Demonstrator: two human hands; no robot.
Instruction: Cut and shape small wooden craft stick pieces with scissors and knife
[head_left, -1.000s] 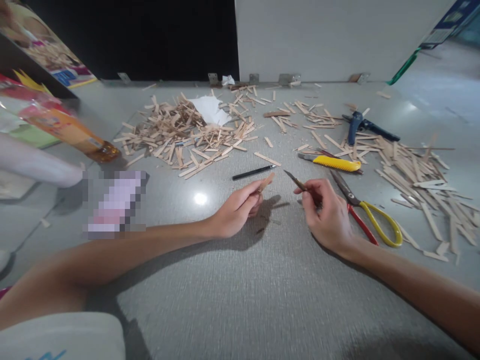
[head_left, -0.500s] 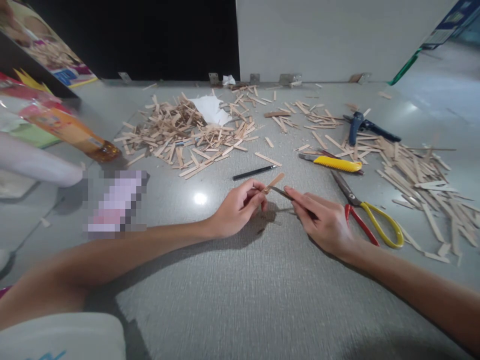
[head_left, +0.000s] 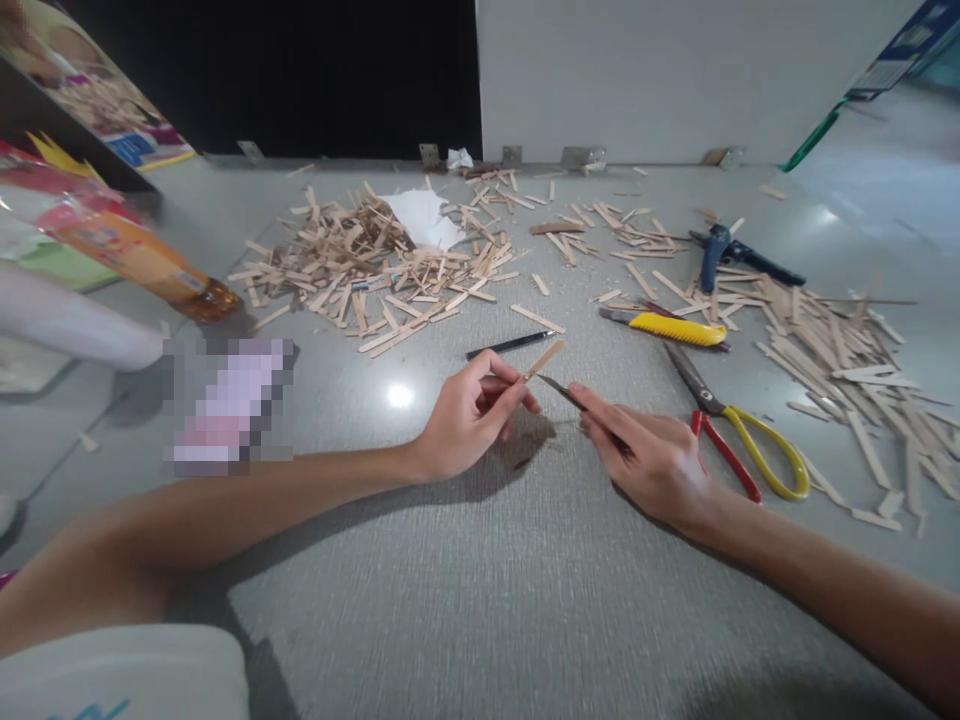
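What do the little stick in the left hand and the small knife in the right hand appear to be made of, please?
The stick in the left hand looks like pale, unfinished wood: matte tan, flat, like the loose sticks piled behind. The small knife in the right hand seems to have a dark metal blade, thin and pointed; its handle is mostly hidden by the fingers.

Stick pile [head_left: 375, 270] behind the pen [head_left: 508, 345] — scissors [head_left: 731, 425] right, utility knife [head_left: 667, 326] behind them.
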